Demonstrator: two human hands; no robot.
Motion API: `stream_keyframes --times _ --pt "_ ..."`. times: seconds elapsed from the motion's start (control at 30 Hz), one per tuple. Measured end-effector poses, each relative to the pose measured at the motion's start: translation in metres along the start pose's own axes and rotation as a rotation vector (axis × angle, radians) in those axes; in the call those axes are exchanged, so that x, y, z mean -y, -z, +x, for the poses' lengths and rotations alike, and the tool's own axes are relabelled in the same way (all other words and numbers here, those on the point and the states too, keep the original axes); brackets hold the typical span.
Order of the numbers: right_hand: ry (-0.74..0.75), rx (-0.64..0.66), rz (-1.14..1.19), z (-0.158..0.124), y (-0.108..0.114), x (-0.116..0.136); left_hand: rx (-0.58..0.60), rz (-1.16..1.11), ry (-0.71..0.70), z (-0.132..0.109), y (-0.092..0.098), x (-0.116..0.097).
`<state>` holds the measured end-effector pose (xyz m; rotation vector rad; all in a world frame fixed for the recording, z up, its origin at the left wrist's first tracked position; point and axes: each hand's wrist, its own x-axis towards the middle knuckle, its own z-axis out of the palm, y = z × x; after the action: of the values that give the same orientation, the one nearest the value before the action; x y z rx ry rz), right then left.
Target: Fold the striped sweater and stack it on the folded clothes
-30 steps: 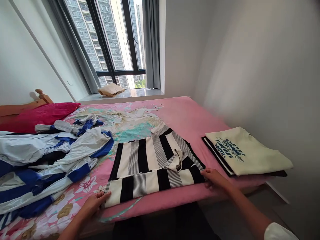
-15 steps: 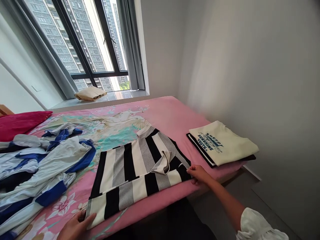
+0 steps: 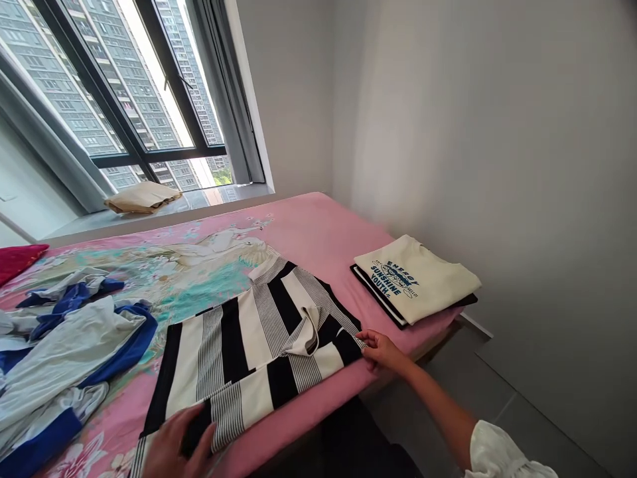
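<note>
A black, cream and pinstriped shirt (image 3: 253, 325) lies spread on the bed, its collar end pointing away from me. The near side is folded over into a long strip, and a bit of cloth curls up in the middle. At the strip's right end, my right hand (image 3: 382, 350) pinches the shirt's edge between thumb and fingers. My left hand (image 3: 176, 445) rests over the strip's left part, thumb and fingers apart on the fabric; its lower part is cut off by the frame.
Folded clothes with a cream printed T-shirt (image 3: 418, 279) on top sit at the bed's right edge. Loose white and blue clothes (image 3: 74, 358) are heaped at left, near a red pillow (image 3: 20, 259). The pink bed sheet (image 3: 318, 219) reaches the windowsill, which holds a beige bundle (image 3: 143, 197).
My left hand has moved from the shirt's lower left corner rightward onto the folded strip, its fingers now spread. My right hand keeps its pinch. The view has turned slightly right.
</note>
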<state>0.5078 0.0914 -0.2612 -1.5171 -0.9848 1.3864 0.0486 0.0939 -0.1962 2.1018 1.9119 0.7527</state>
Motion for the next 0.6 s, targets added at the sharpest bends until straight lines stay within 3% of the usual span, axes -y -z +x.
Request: stream_keyframes --times 0.1,0.2,0.27,0.4,0.6 --pt "0.001 -0.019 0.016 0.004 -0.002 -0.003 0.092 -0.071 -0.185 0.016 -0.036 -0.069" --pt "0.001 -0.038 0.031 0.007 -0.005 -0.004 0.226 -0.103 -0.346 0.037 -0.075 -0.122" --pt "-0.003 -0.047 0.036 0.008 -0.005 -0.005 0.277 -0.163 -0.306 0.054 -0.093 -0.143" --pt "-0.019 -0.072 0.033 0.009 -0.007 -0.007 0.281 -0.333 0.001 0.092 -0.104 -0.149" --pt "-0.024 -0.116 0.019 0.013 -0.011 -0.013 0.33 -0.487 0.289 0.118 -0.101 -0.114"
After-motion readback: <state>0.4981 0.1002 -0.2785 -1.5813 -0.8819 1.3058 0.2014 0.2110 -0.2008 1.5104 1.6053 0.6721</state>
